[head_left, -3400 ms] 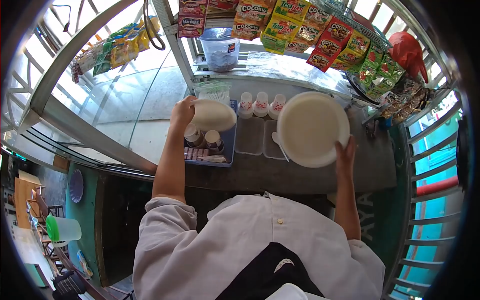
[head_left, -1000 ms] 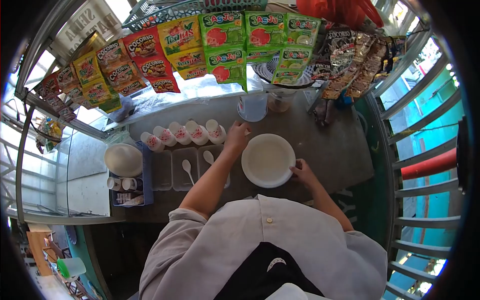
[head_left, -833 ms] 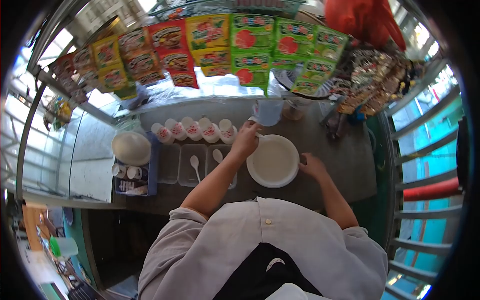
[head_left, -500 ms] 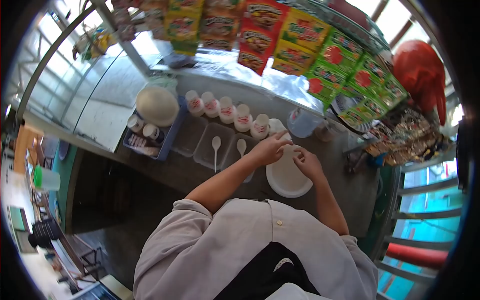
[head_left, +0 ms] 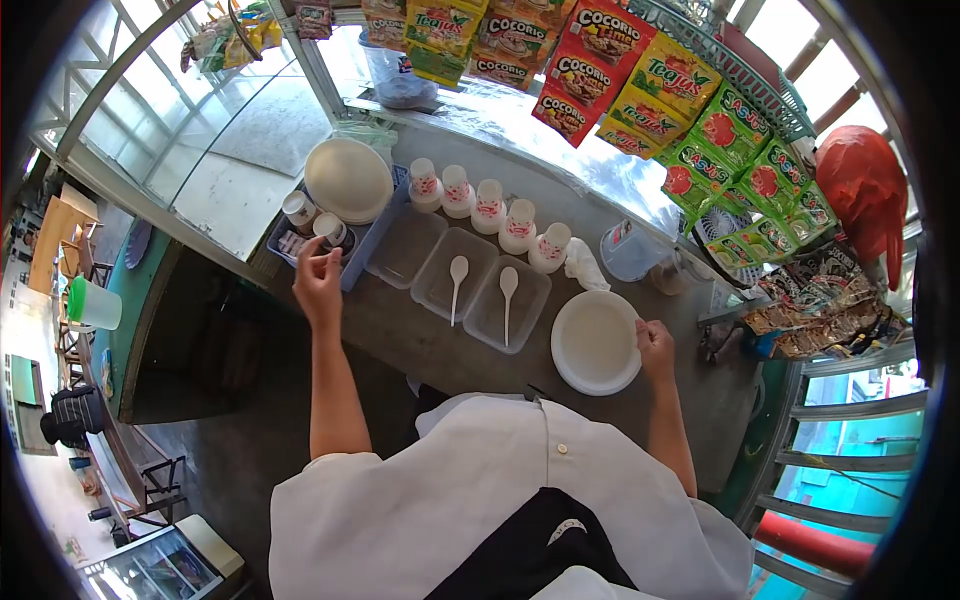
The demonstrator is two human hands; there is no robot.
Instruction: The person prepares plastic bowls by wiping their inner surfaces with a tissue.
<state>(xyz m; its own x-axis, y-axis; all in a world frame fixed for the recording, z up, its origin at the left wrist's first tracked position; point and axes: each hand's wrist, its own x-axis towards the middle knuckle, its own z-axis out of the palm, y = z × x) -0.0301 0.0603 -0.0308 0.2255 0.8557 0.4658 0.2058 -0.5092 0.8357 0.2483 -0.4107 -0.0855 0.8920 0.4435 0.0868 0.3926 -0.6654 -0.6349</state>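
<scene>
My left hand (head_left: 318,287) is raised at the near edge of a blue basket (head_left: 355,262), its bent fingers apart and nothing visible in them. Just behind its fingertips is a white-lidded jar (head_left: 328,228), partly covered. My right hand (head_left: 655,350) has curled fingers closed at the right rim of a round white bowl (head_left: 597,342), which lies on the counter. To the bowl's left are clear plastic containers; one white spoon (head_left: 459,275) lies in the middle one and another spoon (head_left: 508,290) in the nearest one.
Several upside-down white cups (head_left: 488,207) stand in a row behind the containers. White bowls (head_left: 348,182) are stacked in the basket. A crumpled white plastic bag (head_left: 585,265) and a clear tub (head_left: 630,250) sit behind the bowl. Drink sachets (head_left: 590,65) hang above.
My left hand has moved from over the bowl far left to the basket. My right hand has shifted from over the bowl to its right rim. The view has shifted slightly.
</scene>
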